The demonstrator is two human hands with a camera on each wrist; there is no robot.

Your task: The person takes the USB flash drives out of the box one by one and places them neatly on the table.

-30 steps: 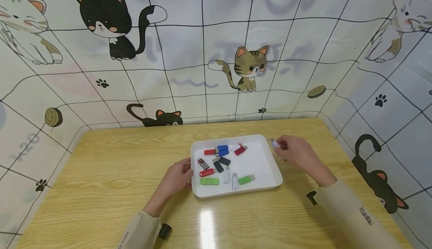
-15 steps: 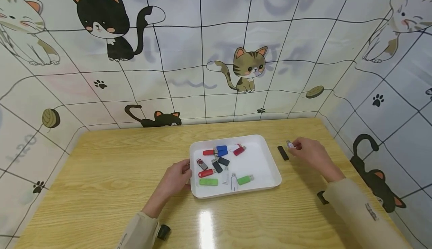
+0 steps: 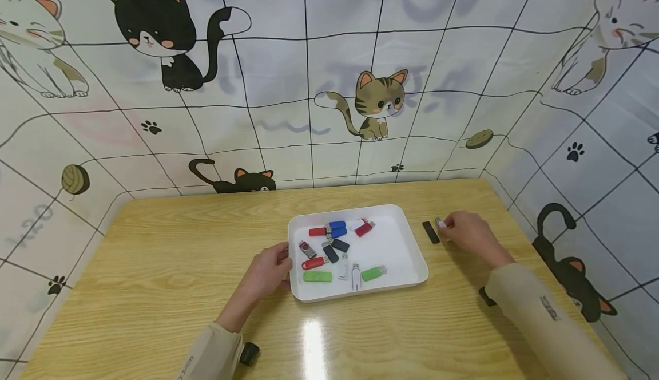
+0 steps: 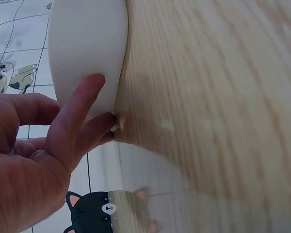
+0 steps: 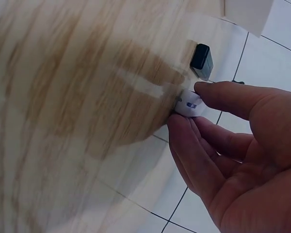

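A white tray (image 3: 412, 274) holds several USB sticks in red, blue, black, green and white. My left hand (image 3: 269, 268) is at the tray's left side; in the left wrist view its fingers (image 4: 87, 97) lie against the outer wall. Right of the tray, my right hand (image 3: 471, 236) pinches a white USB stick (image 5: 188, 103) between thumb and fingers, low over the table, its metal plug pointing away from me. Beside it lies a black USB stick (image 3: 431, 232), roughly parallel to the white one.
The wooden table (image 3: 195, 254) runs back to a cloth wall (image 3: 278, 82) printed with cats and grid lines. More of that cloth rises along the left and right sides.
My right hand has carried the white USB stick rightward from near the tray's edge and lowered it beside the black stick, which has come into view. My left hand stays at the tray.
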